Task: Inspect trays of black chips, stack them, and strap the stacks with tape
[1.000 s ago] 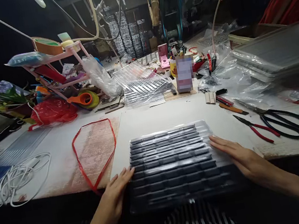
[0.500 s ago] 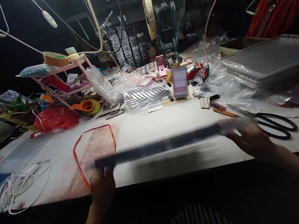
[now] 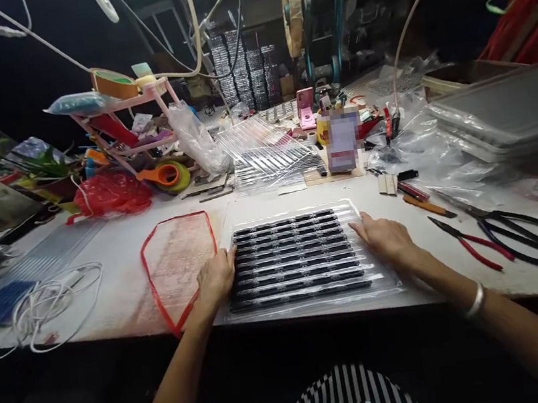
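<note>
A clear plastic tray lies flat on the white worktop near its front edge. Several black strips sit side by side in its grooves. My left hand grips the tray's left edge, fingers curled over the rim. At the opposite side, my right hand is closed on the right edge near the far corner, the thumb side toward the strips. Just left of my left hand, a loop of red ribbon rests on a reddish stained patch of the worktop.
Right of the tray lie red-handled pliers, large black scissors and an orange cutter. A coiled white cable is at the left. Behind stand a pink rack, clear grooved sheets and stacked trays.
The tray, earlier held up edge-on and blurred between both hands, now lies on the worktop with its strips facing up. Both hands still hold its sides. The pliers are now uncovered.
</note>
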The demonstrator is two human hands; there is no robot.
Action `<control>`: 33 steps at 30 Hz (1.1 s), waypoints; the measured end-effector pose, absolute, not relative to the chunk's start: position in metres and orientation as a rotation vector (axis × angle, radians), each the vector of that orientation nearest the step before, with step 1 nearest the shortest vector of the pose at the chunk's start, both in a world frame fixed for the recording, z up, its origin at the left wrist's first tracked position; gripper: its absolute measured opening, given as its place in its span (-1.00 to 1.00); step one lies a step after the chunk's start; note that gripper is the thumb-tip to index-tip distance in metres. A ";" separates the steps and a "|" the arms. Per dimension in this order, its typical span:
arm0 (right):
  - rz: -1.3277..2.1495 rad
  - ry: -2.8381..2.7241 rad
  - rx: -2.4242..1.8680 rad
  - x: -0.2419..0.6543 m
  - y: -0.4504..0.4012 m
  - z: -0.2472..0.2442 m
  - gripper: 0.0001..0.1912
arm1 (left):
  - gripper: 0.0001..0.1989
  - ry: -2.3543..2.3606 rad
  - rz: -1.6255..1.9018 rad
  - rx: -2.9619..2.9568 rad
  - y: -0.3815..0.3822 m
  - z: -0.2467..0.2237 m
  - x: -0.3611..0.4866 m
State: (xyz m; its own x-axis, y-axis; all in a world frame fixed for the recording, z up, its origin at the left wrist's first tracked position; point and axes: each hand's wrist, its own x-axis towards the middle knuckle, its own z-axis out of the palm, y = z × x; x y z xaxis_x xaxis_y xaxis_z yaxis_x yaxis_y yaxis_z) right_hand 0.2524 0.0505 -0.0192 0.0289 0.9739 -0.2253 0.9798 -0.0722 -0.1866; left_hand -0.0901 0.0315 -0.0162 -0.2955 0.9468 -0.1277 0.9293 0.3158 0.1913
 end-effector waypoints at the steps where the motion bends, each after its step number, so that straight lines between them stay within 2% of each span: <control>1: -0.433 2.158 2.231 0.256 0.042 -0.022 -0.48 | -0.48 2.330 0.137 1.723 0.022 -0.016 -0.092; 5: -0.281 2.559 2.237 0.275 0.011 -0.041 -0.50 | -0.40 2.170 0.497 1.659 -0.013 -0.016 -0.096; 7: -0.315 2.692 2.264 0.281 0.006 -0.052 -0.51 | -0.41 2.132 0.675 1.604 -0.020 -0.019 -0.094; 12: -0.501 2.671 2.519 0.270 0.015 -0.059 -0.47 | -0.49 2.072 0.762 1.593 -0.011 -0.022 -0.097; 14: -0.760 2.572 2.666 0.263 0.016 -0.053 -0.48 | -0.51 1.938 0.766 1.585 -0.010 -0.022 -0.104; 18: -1.681 2.170 2.863 0.259 0.013 -0.038 -0.49 | -0.50 1.717 0.773 1.634 -0.016 -0.025 -0.114; 20: -2.009 2.014 2.872 0.260 0.012 -0.032 -0.48 | -0.50 1.741 0.742 1.704 -0.019 -0.026 -0.113; 25: -2.121 2.113 2.812 0.266 0.016 -0.020 -0.53 | -0.51 1.842 0.594 1.839 -0.022 -0.021 -0.103; 28: -2.463 2.185 2.470 0.266 0.016 -0.012 -0.41 | -0.50 1.776 0.601 1.821 -0.022 -0.018 -0.105; 31: -2.746 2.165 2.197 0.263 0.014 -0.006 -0.34 | -0.47 1.712 0.813 1.530 -0.023 -0.021 -0.114; 33: -2.759 2.218 2.335 0.262 0.013 -0.005 -0.39 | -0.45 1.677 1.008 1.266 -0.023 -0.024 -0.120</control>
